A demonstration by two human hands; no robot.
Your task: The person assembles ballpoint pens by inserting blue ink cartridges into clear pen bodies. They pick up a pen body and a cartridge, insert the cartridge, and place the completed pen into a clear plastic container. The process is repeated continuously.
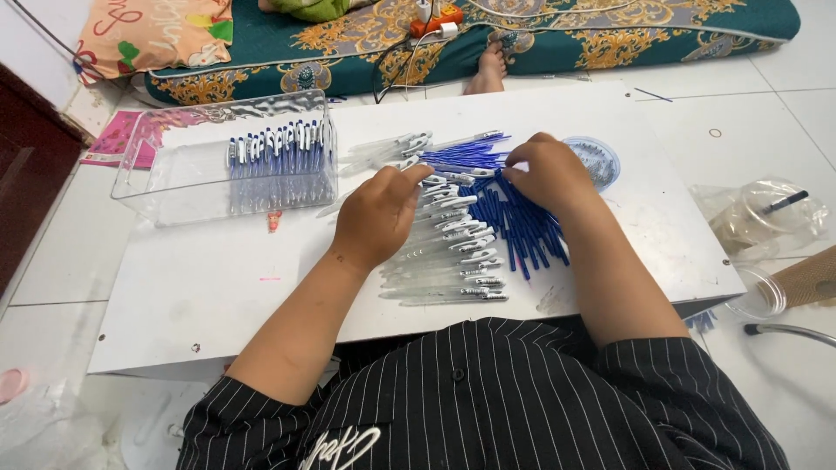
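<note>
Centre frame, left hand (379, 213) presses flat on clear pen barrels (448, 261), steadying the row; right hand (547, 172) pinches blue refills (522, 226), fingers narrowed, on the bench (218, 287).

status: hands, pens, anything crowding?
Left hand on clear barrels, fingers bent. Right hand on blue refills. Tray of pens at left, apart.

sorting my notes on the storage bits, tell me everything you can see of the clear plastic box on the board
The clear plastic box is a shallow rectangular tray with see-through, slightly wavy walls and no lid. It sits flat on the far left part of the white board, beyond the left hand. A row of blue and white pens fills its right side; its left side looks bare. Neither hand touches it.
</note>
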